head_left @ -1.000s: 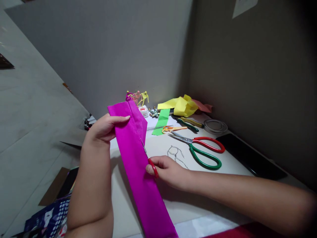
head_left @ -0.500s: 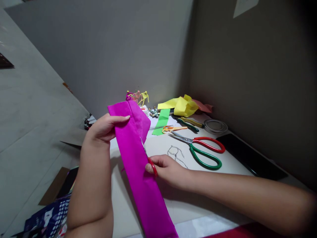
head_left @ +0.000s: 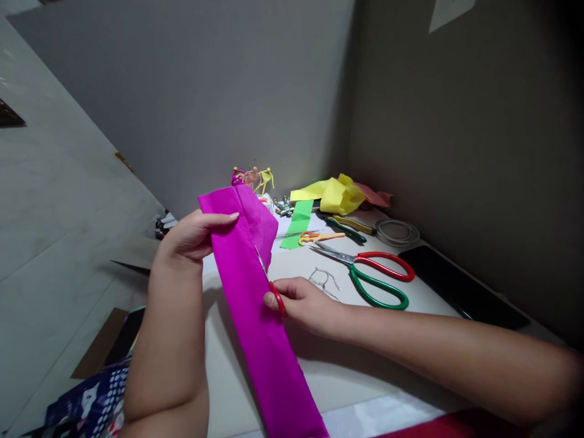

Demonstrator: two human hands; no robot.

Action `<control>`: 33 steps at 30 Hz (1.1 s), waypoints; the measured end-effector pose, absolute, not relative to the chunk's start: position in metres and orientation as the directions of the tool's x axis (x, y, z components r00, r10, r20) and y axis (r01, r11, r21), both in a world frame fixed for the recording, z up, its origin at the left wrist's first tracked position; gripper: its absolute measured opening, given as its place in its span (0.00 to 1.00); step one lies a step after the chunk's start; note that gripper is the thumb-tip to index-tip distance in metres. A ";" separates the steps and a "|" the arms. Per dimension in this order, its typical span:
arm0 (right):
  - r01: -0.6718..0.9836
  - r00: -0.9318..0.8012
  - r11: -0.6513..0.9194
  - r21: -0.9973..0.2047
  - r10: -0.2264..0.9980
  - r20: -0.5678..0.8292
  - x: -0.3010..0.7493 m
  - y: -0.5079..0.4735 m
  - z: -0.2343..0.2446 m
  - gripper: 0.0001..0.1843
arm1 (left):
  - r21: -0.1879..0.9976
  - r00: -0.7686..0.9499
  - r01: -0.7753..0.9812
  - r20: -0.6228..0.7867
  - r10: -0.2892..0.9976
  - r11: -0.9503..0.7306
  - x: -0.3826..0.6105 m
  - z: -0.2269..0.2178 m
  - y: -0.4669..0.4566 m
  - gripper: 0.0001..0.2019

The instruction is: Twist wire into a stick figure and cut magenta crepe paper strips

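A long magenta strip that looks like crepe paper (head_left: 255,322) slants from the upper left down to the bottom edge. Near its upper end my left hand (head_left: 196,234) grips it, thumb on top and fingers behind. My right hand (head_left: 303,303) is closed on small red-handled scissors (head_left: 276,298). Their blade lies over the strip, pointing up and left; the other blade is hidden. A twisted wire figure (head_left: 325,280) lies on the table just beyond my right hand.
Large scissors (head_left: 378,289) with red and green handles lie right of centre, beside a black phone (head_left: 460,289). Behind are pliers (head_left: 349,228), a coil of white cable (head_left: 396,232), orange scissors (head_left: 319,237), a green paper strip (head_left: 298,222), yellow paper (head_left: 342,194) and small wrapped figures (head_left: 253,177).
My right hand and the red-handled scissors have moved slightly up and left along the strip. My left hand keeps its grip in the same place.
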State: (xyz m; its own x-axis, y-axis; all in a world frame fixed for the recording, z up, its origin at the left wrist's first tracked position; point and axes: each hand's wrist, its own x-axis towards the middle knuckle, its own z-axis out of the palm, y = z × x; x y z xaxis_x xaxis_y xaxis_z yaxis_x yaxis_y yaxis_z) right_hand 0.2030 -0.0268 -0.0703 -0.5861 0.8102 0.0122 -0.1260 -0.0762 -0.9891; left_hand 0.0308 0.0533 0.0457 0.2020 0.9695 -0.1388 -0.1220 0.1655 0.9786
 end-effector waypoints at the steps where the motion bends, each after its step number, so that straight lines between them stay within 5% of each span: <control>1: -0.132 -0.587 -0.085 -0.988 0.810 0.009 0.203 -0.027 -0.071 0.28 | 0.978 0.198 -0.124 -0.139 0.970 0.166 0.031 0.046 0.053 0.09; 33: -0.125 -0.575 0.043 -0.991 0.811 0.108 0.198 -0.010 -0.068 0.26 | 0.966 0.265 -0.152 -0.162 0.951 0.207 0.032 0.042 0.056 0.08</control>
State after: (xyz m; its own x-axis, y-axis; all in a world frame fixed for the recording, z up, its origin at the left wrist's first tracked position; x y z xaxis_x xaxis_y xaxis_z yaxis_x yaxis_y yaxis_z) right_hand 0.1985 -0.0103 -0.0679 -0.5751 0.8109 0.1083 -0.1254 0.0434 -0.9912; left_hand 0.0318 0.0563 0.0420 0.2646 0.9506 -0.1624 -0.1523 0.2074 0.9663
